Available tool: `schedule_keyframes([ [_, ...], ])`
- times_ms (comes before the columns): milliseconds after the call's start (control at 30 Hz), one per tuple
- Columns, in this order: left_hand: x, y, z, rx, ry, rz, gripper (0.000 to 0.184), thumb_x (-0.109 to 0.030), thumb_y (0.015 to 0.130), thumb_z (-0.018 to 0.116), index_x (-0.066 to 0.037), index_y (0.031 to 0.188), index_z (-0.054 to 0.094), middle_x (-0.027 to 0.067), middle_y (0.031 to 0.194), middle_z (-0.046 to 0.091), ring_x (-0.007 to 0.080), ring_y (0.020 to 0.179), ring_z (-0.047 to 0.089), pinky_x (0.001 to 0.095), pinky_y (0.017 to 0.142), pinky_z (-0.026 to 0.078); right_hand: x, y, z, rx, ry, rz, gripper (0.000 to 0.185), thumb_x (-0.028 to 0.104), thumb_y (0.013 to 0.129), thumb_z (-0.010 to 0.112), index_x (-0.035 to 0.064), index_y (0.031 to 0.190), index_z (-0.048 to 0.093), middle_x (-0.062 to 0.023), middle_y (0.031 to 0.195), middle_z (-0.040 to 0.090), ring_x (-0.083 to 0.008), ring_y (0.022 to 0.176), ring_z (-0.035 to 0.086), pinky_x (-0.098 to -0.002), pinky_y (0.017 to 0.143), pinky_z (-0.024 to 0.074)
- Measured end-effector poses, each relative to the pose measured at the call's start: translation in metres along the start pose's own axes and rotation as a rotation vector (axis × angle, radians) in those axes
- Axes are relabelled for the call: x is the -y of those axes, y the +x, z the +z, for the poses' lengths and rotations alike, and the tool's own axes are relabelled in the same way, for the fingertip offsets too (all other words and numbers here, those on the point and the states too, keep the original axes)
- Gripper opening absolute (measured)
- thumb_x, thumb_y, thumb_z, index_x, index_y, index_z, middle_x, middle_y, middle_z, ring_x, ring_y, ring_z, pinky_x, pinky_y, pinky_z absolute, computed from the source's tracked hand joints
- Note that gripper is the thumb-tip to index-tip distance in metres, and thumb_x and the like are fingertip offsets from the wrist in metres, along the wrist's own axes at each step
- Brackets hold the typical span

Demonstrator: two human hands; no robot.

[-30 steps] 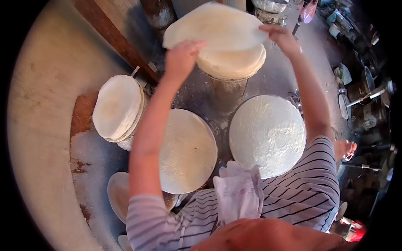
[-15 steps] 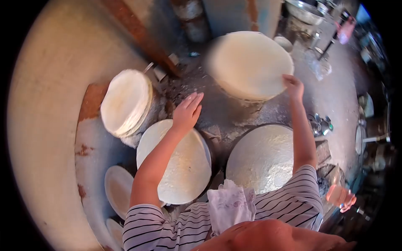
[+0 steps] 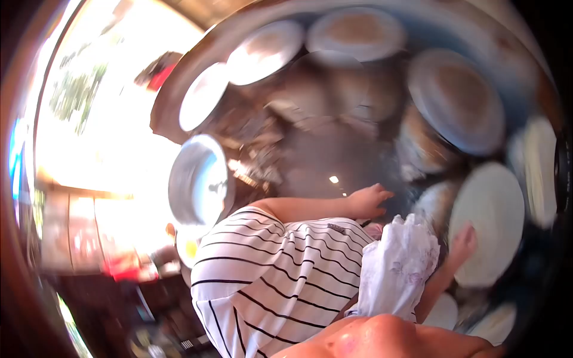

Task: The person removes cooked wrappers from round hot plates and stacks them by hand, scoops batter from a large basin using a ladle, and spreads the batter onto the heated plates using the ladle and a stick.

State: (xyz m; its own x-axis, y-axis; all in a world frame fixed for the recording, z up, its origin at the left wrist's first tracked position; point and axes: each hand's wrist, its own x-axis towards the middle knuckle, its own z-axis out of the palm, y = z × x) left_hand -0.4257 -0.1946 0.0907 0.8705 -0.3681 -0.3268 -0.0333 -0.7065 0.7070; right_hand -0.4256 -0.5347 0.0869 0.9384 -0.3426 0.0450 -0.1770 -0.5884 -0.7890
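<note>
Two hands [image 3: 369,201] (right at one pale disc [image 3: 490,218]), one metal pot [image 3: 190,179]

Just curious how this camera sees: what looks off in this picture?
Head view: glare washes out the picture's left side; round discs up top are smeared, probably by motion; the edges bow, fisheye-like; the striped shirt looks sharper.

Blurred greenery [image 3: 79,98] and brownish panels [image 3: 83,230]
</note>
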Motion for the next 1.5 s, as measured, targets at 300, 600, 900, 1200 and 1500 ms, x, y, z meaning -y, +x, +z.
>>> schedule_keyframes([
  [300,0.254,-0.309,-0.128,-1.155,0.251,-1.073,0.035,-0.018,0.083,0.051,-0.007,0.116,0.056,0.0210,0.106,0.052,0.0402,0.095,0.054,0.0465,0.082,0.046,0.267,-0.118,0.322,1.529,0.237,-0.149,0.034,0.010,0.092,0.053,0.0021,0.124,0.055,-0.0038,0.074,0.063,-0.0040,0.056,0.051,-0.0183,0.050,0.0413],
  [600,0.440,-0.386,-0.080,-0.966,-0.659,-1.623,0.067,-0.027,0.070,0.069,0.005,0.122,0.041,0.0292,0.106,0.059,0.0380,0.103,0.059,0.0440,0.087,0.048,0.292,-0.383,0.545,2.535,-0.176,0.588,0.026,0.017,0.088,0.061,0.0060,0.110,0.052,-0.0078,0.114,0.059,-0.0185,0.100,0.059,-0.0329,0.079,0.0490],
  [900,0.429,-0.536,-0.030,-0.745,-0.384,-1.489,0.069,-0.006,0.081,0.054,-0.003,0.143,0.023,0.0291,0.106,0.059,0.0412,0.100,0.058,0.0416,0.088,0.046,0.383,-0.416,0.552,1.941,-0.430,0.426,0.024,0.025,0.097,0.041,0.0033,0.092,0.048,-0.0043,0.064,0.049,-0.0124,0.042,0.040,-0.0299,0.038,0.0390],
  [1200,0.513,-0.504,-0.097,-1.108,-1.293,-1.045,0.056,-0.010,0.093,0.043,-0.012,0.145,0.022,0.0043,0.065,0.046,0.0134,0.046,0.048,0.0297,0.039,0.041,0.433,-0.429,0.557,1.297,-0.940,-1.201,0.046,0.012,0.090,0.035,0.0173,0.133,0.047,-0.0199,0.093,0.067,-0.0375,0.085,0.065,-0.0473,0.073,0.0508],
  [1500,0.512,-0.502,-0.099,-1.191,-1.862,-0.773,0.059,-0.009,0.093,0.045,-0.024,0.143,0.018,-0.0009,0.062,0.034,0.0092,0.045,0.034,0.0240,0.038,0.031,0.440,-0.440,0.523,1.362,-0.802,-0.928,0.046,0.009,0.088,0.039,0.0205,0.132,0.049,-0.0227,0.091,0.065,-0.0385,0.088,0.064,-0.0478,0.078,0.0490],
])
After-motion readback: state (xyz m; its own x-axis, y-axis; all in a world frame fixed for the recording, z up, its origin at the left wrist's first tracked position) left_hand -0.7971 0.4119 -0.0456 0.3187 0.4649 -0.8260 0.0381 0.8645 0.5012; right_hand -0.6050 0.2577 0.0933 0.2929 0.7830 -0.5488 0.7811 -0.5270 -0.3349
